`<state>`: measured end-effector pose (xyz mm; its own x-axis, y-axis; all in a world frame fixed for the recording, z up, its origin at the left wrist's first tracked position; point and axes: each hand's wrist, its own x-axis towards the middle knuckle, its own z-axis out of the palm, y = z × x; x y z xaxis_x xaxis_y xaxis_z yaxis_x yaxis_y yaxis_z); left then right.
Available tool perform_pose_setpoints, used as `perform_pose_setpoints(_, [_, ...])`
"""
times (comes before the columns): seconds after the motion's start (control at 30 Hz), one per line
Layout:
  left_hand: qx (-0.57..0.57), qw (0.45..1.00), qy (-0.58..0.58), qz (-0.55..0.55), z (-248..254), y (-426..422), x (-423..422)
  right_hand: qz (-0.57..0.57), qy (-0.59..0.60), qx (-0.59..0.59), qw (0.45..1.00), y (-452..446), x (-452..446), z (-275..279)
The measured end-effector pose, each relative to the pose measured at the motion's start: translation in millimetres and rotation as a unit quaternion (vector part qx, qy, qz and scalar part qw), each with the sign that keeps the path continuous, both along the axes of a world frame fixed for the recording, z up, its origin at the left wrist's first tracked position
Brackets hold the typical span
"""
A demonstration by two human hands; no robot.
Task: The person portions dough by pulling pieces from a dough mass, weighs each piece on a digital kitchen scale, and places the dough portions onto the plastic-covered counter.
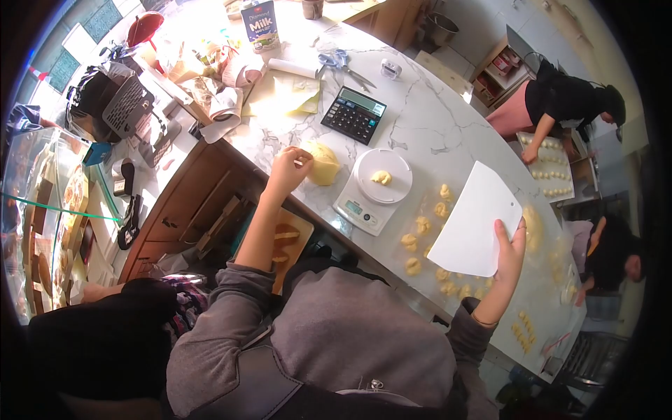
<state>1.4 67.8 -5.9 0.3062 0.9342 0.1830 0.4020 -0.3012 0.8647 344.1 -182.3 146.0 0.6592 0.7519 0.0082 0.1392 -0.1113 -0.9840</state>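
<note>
My right hand (511,246) grips a flat white dough scraper (474,227) with a small hole near one corner, held above the counter. At the counter's near edge, my left hand (288,170) has its fingers curled at the side of a lump of yellow dough (322,165); whether a bit of dough is between the fingertips is hidden. A white kitchen scale (360,212) stands right of that lump, with a small dough piece (381,178) on its round plate. Several dough pieces (423,225) lie between the scale and the scraper, some partly behind it.
Behind the scale lie a calculator (353,115), blue-handled scissors (339,61) and a small white timer (390,68). A milk carton (260,28) stands farther back. More dough (533,229) lies right of the scraper. One person (560,101) works at a tray (549,168); another (612,255) is at the right.
</note>
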Motion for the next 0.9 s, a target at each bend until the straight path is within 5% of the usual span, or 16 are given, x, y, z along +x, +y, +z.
perform_pose_setpoints(0.17, [-0.009, 0.998, 0.058, 0.017, 8, 3, -6, 0.012, 0.002, 0.004, 1.0, -1, -3, 0])
perform_pose_setpoints(0.37, [-0.076, 0.995, -0.012, 0.07, 49, -16, -10, -0.001, 0.001, 0.004, 1.0, -5, -1, -3])
perform_pose_setpoints(0.7, [-0.175, 0.969, -0.153, -0.086, 56, -24, 14, -0.007, 0.031, 0.013, 0.999, -10, 4, -8])
perform_pose_setpoints(0.9, [-0.045, 0.983, -0.065, -0.165, 55, -36, 70, -0.026, 0.041, 0.011, 0.999, -15, 5, -10])
